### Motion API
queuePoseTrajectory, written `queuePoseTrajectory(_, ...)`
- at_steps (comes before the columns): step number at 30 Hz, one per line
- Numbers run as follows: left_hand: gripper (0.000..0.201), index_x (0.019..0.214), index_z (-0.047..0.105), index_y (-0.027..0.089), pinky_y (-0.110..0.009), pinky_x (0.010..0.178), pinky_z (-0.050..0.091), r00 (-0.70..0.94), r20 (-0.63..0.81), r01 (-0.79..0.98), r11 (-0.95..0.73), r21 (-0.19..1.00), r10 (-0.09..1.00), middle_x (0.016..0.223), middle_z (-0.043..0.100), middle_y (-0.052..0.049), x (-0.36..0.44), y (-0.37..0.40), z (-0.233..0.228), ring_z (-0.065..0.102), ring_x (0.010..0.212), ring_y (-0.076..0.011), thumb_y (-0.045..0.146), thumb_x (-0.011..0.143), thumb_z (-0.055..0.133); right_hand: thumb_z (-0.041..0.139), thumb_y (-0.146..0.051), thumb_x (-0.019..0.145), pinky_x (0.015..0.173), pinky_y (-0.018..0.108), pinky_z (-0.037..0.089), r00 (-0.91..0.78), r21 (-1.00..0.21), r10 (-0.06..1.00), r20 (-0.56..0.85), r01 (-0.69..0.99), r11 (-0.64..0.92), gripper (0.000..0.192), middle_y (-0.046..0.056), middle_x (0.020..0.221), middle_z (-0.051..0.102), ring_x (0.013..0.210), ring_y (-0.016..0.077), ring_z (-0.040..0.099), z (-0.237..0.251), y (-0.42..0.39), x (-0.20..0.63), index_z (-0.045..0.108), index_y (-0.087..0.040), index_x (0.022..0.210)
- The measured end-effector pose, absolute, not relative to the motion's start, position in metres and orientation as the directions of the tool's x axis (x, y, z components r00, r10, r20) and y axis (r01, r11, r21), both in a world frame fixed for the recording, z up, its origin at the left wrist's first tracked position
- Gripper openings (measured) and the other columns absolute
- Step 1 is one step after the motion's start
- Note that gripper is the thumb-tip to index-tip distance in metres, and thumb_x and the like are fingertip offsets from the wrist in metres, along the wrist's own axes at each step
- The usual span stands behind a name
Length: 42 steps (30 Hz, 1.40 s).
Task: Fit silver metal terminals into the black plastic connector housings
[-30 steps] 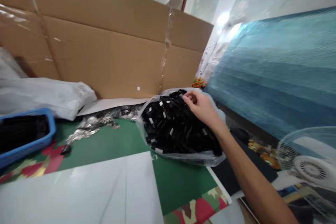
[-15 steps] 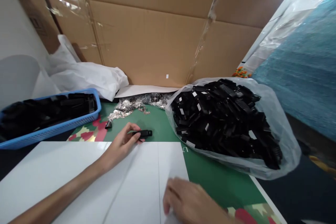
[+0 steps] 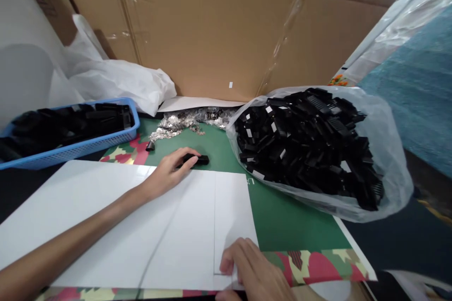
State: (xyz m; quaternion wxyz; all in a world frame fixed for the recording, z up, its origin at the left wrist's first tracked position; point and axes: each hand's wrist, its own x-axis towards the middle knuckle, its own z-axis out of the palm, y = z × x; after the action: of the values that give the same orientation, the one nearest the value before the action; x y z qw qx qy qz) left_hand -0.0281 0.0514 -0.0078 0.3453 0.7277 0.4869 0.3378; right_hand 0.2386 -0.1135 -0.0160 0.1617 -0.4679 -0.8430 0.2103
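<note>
My left hand (image 3: 169,171) reaches across a white sheet (image 3: 116,225) and its fingers rest on a small black plastic part (image 3: 198,160) lying on the green mat (image 3: 289,218). Near the bottom edge, my right hand (image 3: 252,270) lies with curled fingers on the white sheet's near corner; I cannot tell whether it holds anything. To the right sits a clear plastic bag (image 3: 384,150) heaped with several black plastic parts (image 3: 307,143).
A blue basket (image 3: 74,149) with black parts stands at the left. Crumpled silver foil scraps (image 3: 180,122) lie by the cardboard wall (image 3: 219,33). A white plastic bag (image 3: 116,84) lies behind the basket. Blue wrapped material (image 3: 416,99) is at the right.
My right hand left the bag of black parts and came down to the white sheet's near corner. My left hand came into view and settled on the single black part.
</note>
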Motion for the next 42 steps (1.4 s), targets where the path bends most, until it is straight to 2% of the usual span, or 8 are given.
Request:
queuePoseTrajectory(5, 0.031, 0.117, 0.064, 0.024, -0.032, 0.086, 0.055, 0.279, 0.159, 0.486, -0.282, 0.827, 0.947, 0.113, 0.073, -0.005, -0.027, 0.055, -0.01, 0.07, 0.095, -0.021, 0.049, 0.102, 0.054, 0.071, -0.003, 0.071, 0.063, 0.025, 0.045, -0.515, -0.592, 0.857, -0.007, 0.693, 0.412, 0.037, -0.002, 0.092, 0.066, 0.081, 0.0187, 0.064, -0.019, -0.112, 0.238, 0.057, -0.025, 0.097)
queuePoseTrajectory(11, 0.03, 0.111, 0.064, 0.023, -0.03, 0.079, 0.056, 0.293, 0.169, 0.482, -0.298, 0.824, 0.941, 0.103, 0.074, -0.003, -0.023, 0.061, -0.009, 0.074, 0.083, -0.0186, 0.048, 0.105, 0.048, 0.06, 0.0, 0.082, 0.068, 0.026, 0.048, -0.535, -0.645, 0.843, -0.051, 0.663, 0.381, 0.027, 0.002, 0.102, 0.063, 0.085, 0.018, 0.062, 0.006, -0.097, 0.237, 0.058, -0.023, 0.096)
queuePoseTrajectory(17, 0.026, 0.109, 0.066, 0.023, -0.034, 0.094, 0.05, 0.328, 0.266, 0.498, -0.405, 0.767, 0.907, 0.108, 0.072, -0.004, -0.028, 0.064, -0.006, 0.067, 0.101, -0.0221, 0.043, 0.106, 0.049, 0.061, 0.002, 0.081, 0.068, 0.026, 0.049, -0.553, -0.63, 0.83, 0.071, 0.62, 0.467, 0.028, -0.002, 0.087, 0.066, 0.079, 0.0179, 0.063, 0.011, -0.099, 0.238, 0.054, -0.024, 0.09)
queuePoseTrajectory(22, 0.019, 0.118, 0.064, 0.024, -0.033, 0.096, 0.05, 0.455, 0.283, 0.461, -0.495, 0.736, 0.844, 0.115, 0.068, -0.005, -0.029, 0.054, -0.003, 0.065, 0.106, -0.0207, 0.034, 0.103, 0.056, 0.066, -0.018, 0.095, 0.074, 0.022, 0.055, -0.313, -0.83, 0.94, 0.135, 0.483, 0.28, 0.011, -0.002, 0.085, 0.066, 0.077, 0.0148, 0.067, 0.019, -0.087, 0.241, 0.059, -0.026, 0.095)
queuePoseTrajectory(26, 0.029, 0.129, 0.055, 0.025, -0.033, 0.097, 0.051, 0.57, 0.227, 0.457, -0.534, 0.711, 0.789, 0.125, 0.064, -0.006, -0.029, 0.045, 0.003, 0.065, 0.111, -0.0197, 0.025, 0.101, 0.058, 0.072, -0.026, 0.094, 0.079, 0.025, 0.056, -0.205, -0.882, 0.958, 0.201, 0.387, 0.268, 0.009, -0.001, 0.091, 0.068, 0.082, 0.0149, 0.067, 0.023, -0.039, 0.238, 0.064, -0.024, 0.099)
queuePoseTrajectory(33, 0.033, 0.124, 0.054, 0.025, -0.035, 0.093, 0.053, 0.572, 0.233, 0.503, -0.561, 0.657, 0.786, 0.122, 0.066, -0.005, -0.029, 0.038, 0.003, 0.066, 0.108, -0.0211, 0.039, 0.098, 0.068, 0.073, -0.029, 0.094, 0.085, 0.031, 0.055, -0.36, -0.911, 0.922, 0.142, 0.317, 0.264, 0.01, 0.002, 0.096, 0.074, 0.089, 0.0175, 0.071, 0.018, 0.039, 0.22, 0.077, -0.022, 0.1)
queuePoseTrajectory(37, 0.021, 0.117, 0.059, 0.023, -0.034, 0.087, 0.053, 0.487, 0.316, 0.545, -0.566, 0.618, 0.814, 0.114, 0.07, -0.003, -0.028, 0.034, 0.001, 0.065, 0.103, -0.0205, 0.033, 0.1, 0.066, 0.075, -0.03, 0.092, 0.089, 0.033, 0.057, -0.415, -0.975, 0.909, 0.044, 0.179, 0.129, 0.015, 0.004, 0.101, 0.073, 0.094, 0.0193, 0.074, 0.014, 0.053, 0.209, 0.081, -0.023, 0.103)
queuePoseTrajectory(42, 0.016, 0.116, 0.066, 0.022, -0.035, 0.086, 0.05, 0.475, 0.463, 0.593, -0.661, 0.461, 0.748, 0.105, 0.072, -0.003, -0.025, 0.027, 0.007, 0.061, 0.098, -0.0211, 0.025, 0.101, 0.066, 0.081, -0.031, 0.086, 0.086, 0.031, 0.059, -0.419, -0.995, 0.908, 0.02, 0.085, 0.061, 0.019, 0.003, 0.098, 0.073, 0.089, 0.0175, 0.075, 0.018, 0.054, 0.204, 0.083, -0.022, 0.104)
